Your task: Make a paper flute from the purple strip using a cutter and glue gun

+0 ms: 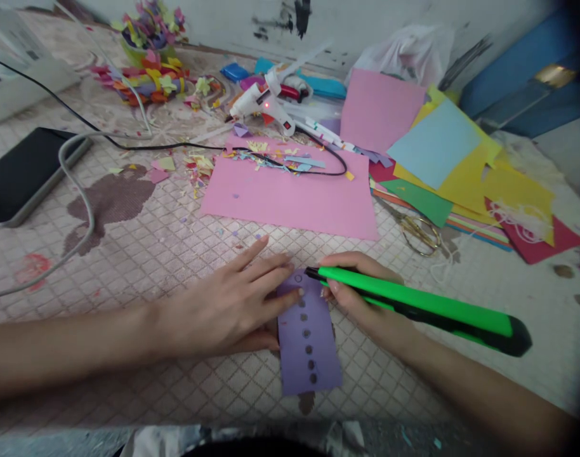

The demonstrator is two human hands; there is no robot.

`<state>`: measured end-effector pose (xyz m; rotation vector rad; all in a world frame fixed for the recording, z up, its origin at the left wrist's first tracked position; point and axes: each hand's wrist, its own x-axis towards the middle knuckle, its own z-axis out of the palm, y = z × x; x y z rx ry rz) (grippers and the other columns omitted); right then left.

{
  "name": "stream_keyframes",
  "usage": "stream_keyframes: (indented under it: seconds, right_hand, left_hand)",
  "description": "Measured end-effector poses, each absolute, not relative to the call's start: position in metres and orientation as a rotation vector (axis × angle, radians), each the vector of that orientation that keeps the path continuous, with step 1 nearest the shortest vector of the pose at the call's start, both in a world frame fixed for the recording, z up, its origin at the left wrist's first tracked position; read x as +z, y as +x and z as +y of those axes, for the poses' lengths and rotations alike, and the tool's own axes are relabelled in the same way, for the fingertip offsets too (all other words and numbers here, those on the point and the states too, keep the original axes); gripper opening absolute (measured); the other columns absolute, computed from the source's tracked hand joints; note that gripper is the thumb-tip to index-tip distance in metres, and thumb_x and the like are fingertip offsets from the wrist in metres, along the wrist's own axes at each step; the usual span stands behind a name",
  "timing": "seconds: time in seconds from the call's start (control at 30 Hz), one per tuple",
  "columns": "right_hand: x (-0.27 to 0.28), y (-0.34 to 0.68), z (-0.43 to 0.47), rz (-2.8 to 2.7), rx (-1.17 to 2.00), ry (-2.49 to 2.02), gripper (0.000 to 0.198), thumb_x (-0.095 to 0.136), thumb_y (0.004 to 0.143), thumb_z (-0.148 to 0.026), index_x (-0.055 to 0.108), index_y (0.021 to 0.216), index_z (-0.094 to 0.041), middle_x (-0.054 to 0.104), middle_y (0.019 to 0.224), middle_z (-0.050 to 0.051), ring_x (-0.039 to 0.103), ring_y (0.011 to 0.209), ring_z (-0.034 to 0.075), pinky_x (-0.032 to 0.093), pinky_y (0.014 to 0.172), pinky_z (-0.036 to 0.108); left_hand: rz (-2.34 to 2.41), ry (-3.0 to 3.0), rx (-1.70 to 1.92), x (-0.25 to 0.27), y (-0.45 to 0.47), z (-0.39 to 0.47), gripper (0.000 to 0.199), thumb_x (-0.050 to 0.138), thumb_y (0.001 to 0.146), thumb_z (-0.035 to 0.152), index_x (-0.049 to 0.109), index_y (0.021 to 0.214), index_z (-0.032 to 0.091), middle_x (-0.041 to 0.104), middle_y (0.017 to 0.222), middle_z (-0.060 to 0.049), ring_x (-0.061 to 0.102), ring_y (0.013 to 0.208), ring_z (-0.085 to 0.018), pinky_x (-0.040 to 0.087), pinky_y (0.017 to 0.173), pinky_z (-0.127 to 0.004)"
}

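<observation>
A strip of purple paper lies on the quilted tablecloth in front of me. Down its middle runs a column of several dark round spots, which look like cut holes, with a drawn circle outline at the top. My left hand lies with its fingers spread, fingertips resting on the strip's left side and top. In my right hand I grip a green and black utility knife. Its black tip points left, close to the outlined circle; I cannot make out the blade.
Beyond the strip lies a pink sheet littered with paper scraps. A white glue gun with a red light sits behind it, its black cord crossing leftward. Scissors and stacked coloured paper are on the right; a phone is left.
</observation>
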<state>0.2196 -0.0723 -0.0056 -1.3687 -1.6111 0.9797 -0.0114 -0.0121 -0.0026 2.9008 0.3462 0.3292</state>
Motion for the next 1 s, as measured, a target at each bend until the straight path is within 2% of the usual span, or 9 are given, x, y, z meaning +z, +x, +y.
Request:
stream_keyframes:
  seconds: [0.1,0.23,0.57,1.0]
  right_hand:
    - [-0.004,0.219,-0.073,-1.640,0.957,-1.375,0.020,0.056,0.085,-0.020,0.061,0.104,-0.023,0.066,0.083,0.000,0.064,0.068,0.012,0.053,0.061,0.024]
    - [-0.002,0.217,-0.071,-1.704,0.914,-1.396,0.020,0.056,0.084,-0.019,0.063,0.102,-0.023,0.067,0.091,0.001,0.063,0.076,0.013,0.053,0.064,0.023]
    - [0.000,0.212,-0.070,-1.784,0.851,-1.361,0.022,0.057,0.082,-0.015,0.063,0.101,-0.024,0.067,0.092,-0.001,0.062,0.079,0.012,0.051,0.068,0.023]
    - [0.000,0.209,-0.069,-1.798,0.858,-1.350,0.022,0.056,0.081,-0.012,0.063,0.100,-0.021,0.068,0.090,0.000,0.062,0.080,0.012,0.050,0.068,0.023]
  left_hand:
    - [0.420,2.943,0.378,-0.005,-0.010,-0.019,0.054,0.054,0.084,0.051,0.053,0.123,0.014,0.059,0.118,-0.014,0.045,0.123,-0.030,0.022,0.111,-0.055]
    - [0.446,2.999,0.442,-0.006,-0.010,-0.021,0.059,0.052,0.083,0.055,0.053,0.123,0.012,0.060,0.116,-0.015,0.048,0.120,-0.030,0.025,0.109,-0.055]
    - [0.452,3.010,0.435,-0.006,-0.010,-0.021,0.058,0.052,0.083,0.054,0.054,0.121,0.010,0.061,0.114,-0.015,0.051,0.118,-0.030,0.029,0.108,-0.054]
    - [0.435,3.009,0.446,-0.008,-0.010,-0.021,0.059,0.052,0.082,0.055,0.054,0.120,0.009,0.061,0.114,-0.016,0.052,0.117,-0.030,0.028,0.109,-0.054]
